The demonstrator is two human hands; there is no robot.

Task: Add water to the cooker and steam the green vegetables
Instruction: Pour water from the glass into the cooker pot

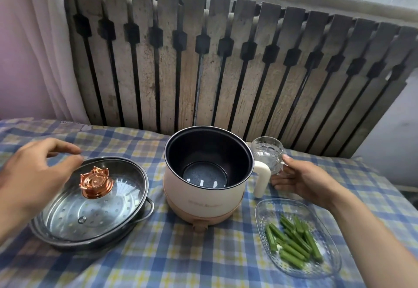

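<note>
Checked cloth [158, 253] covering a soft-looking surface, possibly a bed rather than a bench; any tall vessel set on it may rock. Cooker [204, 174] at centre, open and apparently dry inside, its white handle [261, 180] pointing right. Steamer tray [90, 204] at near left with the glass lid [95, 197] resting inside it; the left hand [34, 179] hovers over the lid's far edge, fingers [67, 152] spread and gripping nothing. Dish [296, 238] at near right holds the green vegetables [291, 240]. Glass of water [268, 157], just right of the cooker and beside its handle, is met by the right hand [303, 181]: thumb on the rim side, fingers loosely curled, contact appears partial. Risks: a weak grasp lets the glass slip; lifting past the handle may knock it and spill water onto the cooker's electrical base.
</note>
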